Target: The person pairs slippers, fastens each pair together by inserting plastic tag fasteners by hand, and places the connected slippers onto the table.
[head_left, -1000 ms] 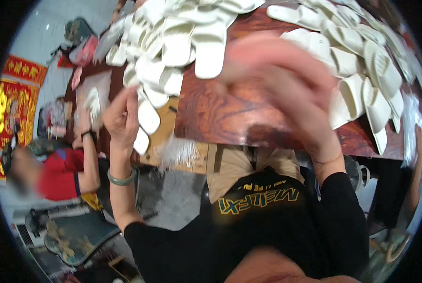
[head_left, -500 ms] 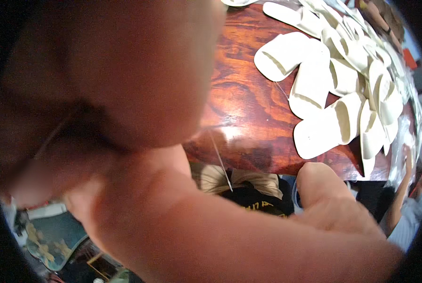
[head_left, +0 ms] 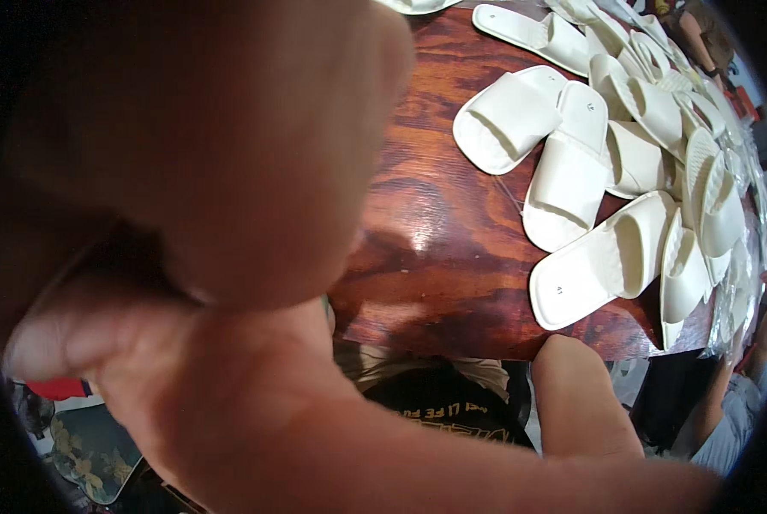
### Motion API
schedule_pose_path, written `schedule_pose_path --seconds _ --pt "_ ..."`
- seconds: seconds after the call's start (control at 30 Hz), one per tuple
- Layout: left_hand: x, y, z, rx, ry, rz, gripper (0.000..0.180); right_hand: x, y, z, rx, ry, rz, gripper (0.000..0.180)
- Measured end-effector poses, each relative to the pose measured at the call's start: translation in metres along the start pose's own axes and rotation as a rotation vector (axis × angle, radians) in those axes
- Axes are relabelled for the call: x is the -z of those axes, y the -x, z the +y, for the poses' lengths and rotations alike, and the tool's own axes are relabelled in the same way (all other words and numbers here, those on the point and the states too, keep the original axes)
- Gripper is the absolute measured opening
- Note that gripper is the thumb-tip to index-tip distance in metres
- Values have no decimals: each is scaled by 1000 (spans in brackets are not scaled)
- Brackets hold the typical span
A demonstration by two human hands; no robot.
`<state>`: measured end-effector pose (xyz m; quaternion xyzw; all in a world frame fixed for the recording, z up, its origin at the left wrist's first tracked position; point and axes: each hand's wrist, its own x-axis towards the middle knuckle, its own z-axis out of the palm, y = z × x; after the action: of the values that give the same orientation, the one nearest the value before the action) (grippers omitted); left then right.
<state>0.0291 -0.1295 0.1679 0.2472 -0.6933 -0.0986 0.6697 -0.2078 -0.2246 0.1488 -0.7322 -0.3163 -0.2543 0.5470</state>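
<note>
Read all clock positions from the middle of your head view. Your hand (head_left: 246, 206) fills the sector from 8 to 11 o'clock, very near the lens and out of focus. Whether its fingers are spread, pressed together or pinching anything cannot be told; nor can you tell whether this is one hand or two overlapping. A bare forearm (head_left: 452, 454) runs from 5 o'clock up to this mass. A rounded, bare arm section (head_left: 576, 394) stands at 4 o'clock, reaching the near edge of the table (head_left: 443, 231).

The white slippers lie on the glossy, red-brown wood, from 12 round to 3 o'clock. Nearest your hand at the upper rim, one slipper (head_left: 418, 5) shows only in part at 12 o'clock. At 1 o'clock, a wide-strap slipper (head_left: 512, 116) lies with its toe toward 8 o'clock; its heel meets a second slipper (head_left: 568, 176) at 2 o'clock. A third slipper (head_left: 572, 274) lies just below, its heel toward 8 o'clock. Further slippers overlap in a pile toward the right rim, beside clear plastic film (head_left: 739, 295).

At 6 o'clock, note your black shirt (head_left: 443, 407) with yellow lettering. A dark, floral-patterned chair (head_left: 92, 450) stands at 8 o'clock.
</note>
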Motion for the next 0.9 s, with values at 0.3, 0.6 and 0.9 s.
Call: schedule_pose_path --seconds 0.3,0.6,0.9 --pt "35 19 30 97 119 211 45 -9 7 -39 -40 -65 43 21" --pt "15 25 33 105 171 431 44 -18 -15 -37 -22 -118 -4 21" --pt "-8 26 49 155 217 547 43 -31 -20 -31 63 -162 38 20"
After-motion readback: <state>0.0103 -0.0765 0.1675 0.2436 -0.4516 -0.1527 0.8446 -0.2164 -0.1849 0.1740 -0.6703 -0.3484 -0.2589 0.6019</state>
